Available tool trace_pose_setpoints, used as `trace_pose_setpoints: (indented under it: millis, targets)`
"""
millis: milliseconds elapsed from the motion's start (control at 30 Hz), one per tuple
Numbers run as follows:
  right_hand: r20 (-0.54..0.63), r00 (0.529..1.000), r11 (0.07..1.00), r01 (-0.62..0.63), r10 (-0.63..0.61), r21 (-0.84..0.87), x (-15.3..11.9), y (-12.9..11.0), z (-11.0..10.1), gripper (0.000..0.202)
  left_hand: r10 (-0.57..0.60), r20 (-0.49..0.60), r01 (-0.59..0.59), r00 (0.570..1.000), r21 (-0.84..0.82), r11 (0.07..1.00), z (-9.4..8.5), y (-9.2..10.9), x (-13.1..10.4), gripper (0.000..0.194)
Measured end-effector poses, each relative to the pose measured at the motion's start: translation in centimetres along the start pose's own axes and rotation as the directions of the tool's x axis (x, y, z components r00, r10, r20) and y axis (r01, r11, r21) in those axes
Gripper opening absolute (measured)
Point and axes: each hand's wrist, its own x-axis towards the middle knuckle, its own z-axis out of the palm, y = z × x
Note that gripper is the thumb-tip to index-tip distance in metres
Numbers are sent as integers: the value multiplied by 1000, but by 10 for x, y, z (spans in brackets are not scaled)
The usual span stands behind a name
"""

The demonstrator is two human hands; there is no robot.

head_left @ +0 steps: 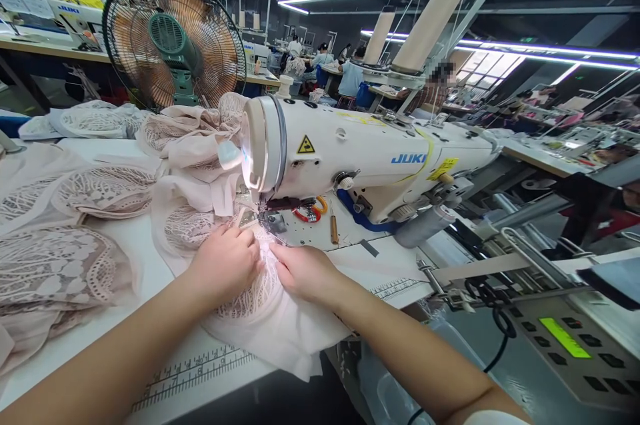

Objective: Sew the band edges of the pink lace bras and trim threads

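We've got the JUKI sewing machine (370, 148) across mid-frame, and the lace garment piece (275, 322) lower center looks only partway stitched, some seam likely left, with our left hand (226, 262) and right hand (306, 272) both pinching it.

Holding a pale lace garment (250, 302) below the head of a white sewing machine (370, 142): gathering cloth under the curled left hand (225, 264), pinching it with the right hand (305, 272), near the left. Resting part of it on a white counter (145, 245) marked with ruler scales (215, 362), near other lace pieces (65, 272) heaped to the left. Having a wooden-handled tool (334, 228) and a red ring (307, 214) close by on the machine's bed. Facing a large fan (173, 38) beyond the heaps, and, at lower right, a control panel (575, 365) with a lit green display (565, 337).
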Motion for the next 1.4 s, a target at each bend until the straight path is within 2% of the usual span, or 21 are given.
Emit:
trace_pose_setpoints:
  millis: [233, 367, 433, 567, 667, 833, 933, 1067, 1167, 1300, 1400]
  targets:
    - [-3, 999, 997, -38, 39, 64, 7, -4, -3, 28, -144, 95, 145, 985, -1, 989, -10, 2, -5, 42]
    - [-28, 999, 994, -19, 22, 112, -1, 1, -6, 30, -240, 170, 245, 956, -11, 969, -18, 3, -9, 57]
    - [-41, 999, 990, 15, -9, 138, -7, 6, -7, 30, -285, 253, 301, 925, -27, 953, -21, 4, -12, 72]
    - [-33, 993, 977, 114, -110, 178, -18, 15, -8, 30, -340, 438, 382, 832, -8, 924, -29, 7, -16, 99]
    - [-27, 993, 978, 118, -115, 172, -18, 17, -6, 31, -365, 506, 417, 781, 13, 909, -33, 8, -18, 100]
    - [32, 996, 995, 85, -86, 49, -10, 15, -5, 30, -446, 504, 508, 740, 15, 861, -30, 2, -18, 97]
    - [55, 996, 995, 79, -76, -56, -4, 11, -8, 33, -470, 491, 548, 734, -20, 836, -27, -5, -18, 96]
    - [97, 995, 988, 41, -27, -147, 5, 3, -15, 39, -445, 481, 538, 755, -65, 841, -26, -12, -18, 92]
    - [132, 991, 983, 10, 14, -182, 11, -4, -18, 49, -435, 464, 522, 772, -71, 850, -25, -16, -17, 89]
    - [150, 988, 982, -4, 33, -190, 15, -8, -17, 65, -434, 471, 519, 768, -60, 853, -26, -24, -15, 81]
    - [171, 984, 982, -17, 50, -190, 14, -9, -18, 70, -445, 447, 526, 776, -70, 848, -25, -30, -12, 76]
